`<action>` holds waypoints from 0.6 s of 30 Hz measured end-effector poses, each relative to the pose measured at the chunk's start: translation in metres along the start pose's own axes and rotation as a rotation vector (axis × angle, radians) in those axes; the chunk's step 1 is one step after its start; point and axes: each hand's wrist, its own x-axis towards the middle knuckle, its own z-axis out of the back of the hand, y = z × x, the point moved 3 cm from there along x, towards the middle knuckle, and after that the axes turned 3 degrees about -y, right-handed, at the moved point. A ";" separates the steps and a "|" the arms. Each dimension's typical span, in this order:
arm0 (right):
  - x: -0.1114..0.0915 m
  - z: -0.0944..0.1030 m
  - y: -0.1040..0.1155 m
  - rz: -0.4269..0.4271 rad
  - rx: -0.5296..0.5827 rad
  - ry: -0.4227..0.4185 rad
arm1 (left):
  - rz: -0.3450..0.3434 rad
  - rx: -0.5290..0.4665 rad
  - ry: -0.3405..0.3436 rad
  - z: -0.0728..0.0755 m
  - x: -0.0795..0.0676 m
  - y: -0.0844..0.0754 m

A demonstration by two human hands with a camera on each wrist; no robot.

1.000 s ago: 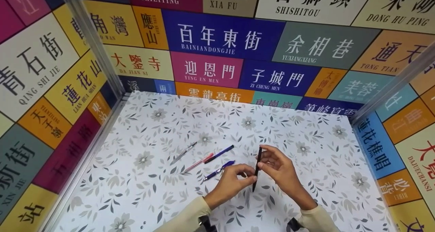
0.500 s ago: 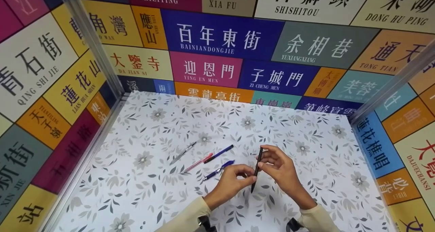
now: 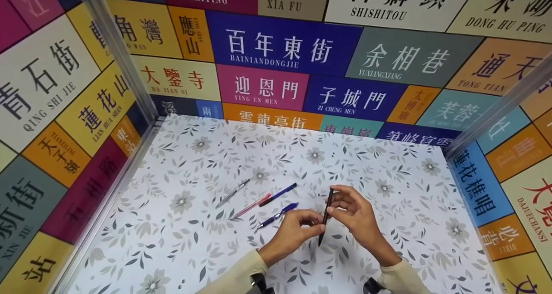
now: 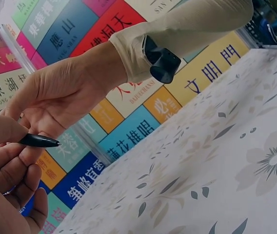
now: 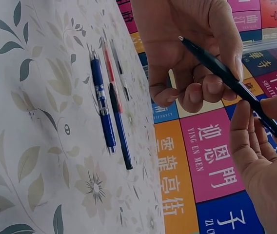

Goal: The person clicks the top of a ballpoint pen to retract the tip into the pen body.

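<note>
A slim black ballpoint pen [image 3: 329,199] stands steeply tilted between my two hands, above the table. Thumb and fingers of my left hand [image 3: 297,227] pinch its lower half, near the writing end. My right hand [image 3: 355,212] grips the upper part, with a fingertip at the top end. In the right wrist view, the bare metal point of the black pen [image 5: 211,62] shows beside the left palm. Only the dark tip section of the pen [image 4: 40,141] is visible in the left wrist view; the fingers hide the rest.
Left of my hands lie a blue pen with a clip [image 3: 277,216], a dark blue-and-black pen [image 3: 279,194], a red-and-clear pen [image 3: 254,205] and a grey clear pen [image 3: 233,193]. Upright panels with coloured signs [image 3: 284,44] enclose the flower-patterned table [image 3: 207,251].
The black pen has dipped slightly, its point drifting a little toward the left and down. Both hands stay almost where they were; the pens on the table lie unchanged.
</note>
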 end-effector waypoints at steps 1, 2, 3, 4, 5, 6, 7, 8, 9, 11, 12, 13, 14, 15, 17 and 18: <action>0.000 0.000 0.000 -0.002 0.000 -0.002 | 0.001 -0.004 0.001 0.000 0.000 0.000; 0.000 0.000 0.000 -0.003 0.000 -0.005 | 0.002 -0.007 0.002 0.000 0.000 0.000; 0.000 0.000 0.001 -0.002 0.001 -0.005 | 0.003 -0.009 0.001 0.000 0.001 0.000; 0.000 0.000 0.001 -0.002 0.002 -0.006 | 0.004 -0.012 0.000 0.000 0.001 0.000; 0.000 0.001 0.001 0.000 0.006 -0.005 | 0.005 -0.012 0.000 -0.001 0.001 0.000; 0.000 0.001 0.001 0.001 0.010 -0.004 | 0.006 -0.013 0.001 -0.001 0.001 0.000; 0.000 0.001 0.001 0.004 0.015 -0.004 | 0.007 -0.012 0.002 -0.001 0.001 0.001; -0.001 0.001 0.002 0.007 0.022 -0.004 | 0.007 -0.010 0.003 -0.001 0.001 0.000; 0.000 0.001 0.002 0.011 0.028 -0.004 | 0.004 -0.008 0.002 -0.001 0.001 0.000; -0.001 0.001 0.002 0.018 0.037 -0.003 | 0.001 0.002 0.003 -0.002 0.001 0.000; -0.001 0.000 0.002 0.023 0.039 -0.002 | -0.001 0.003 0.003 -0.002 0.001 0.001; -0.001 0.000 0.001 0.028 0.043 -0.001 | -0.002 0.005 0.002 -0.002 0.001 0.001; -0.001 0.000 0.001 0.029 0.045 0.002 | -0.002 0.003 0.001 -0.002 0.001 0.001; -0.002 0.000 0.000 0.033 0.048 0.007 | -0.001 0.000 -0.001 -0.003 0.001 0.002; -0.002 -0.001 -0.001 0.039 0.059 0.011 | 0.003 -0.005 -0.005 -0.003 0.000 0.003; -0.002 -0.001 -0.002 0.041 0.067 0.012 | 0.003 -0.009 -0.011 -0.004 0.000 0.003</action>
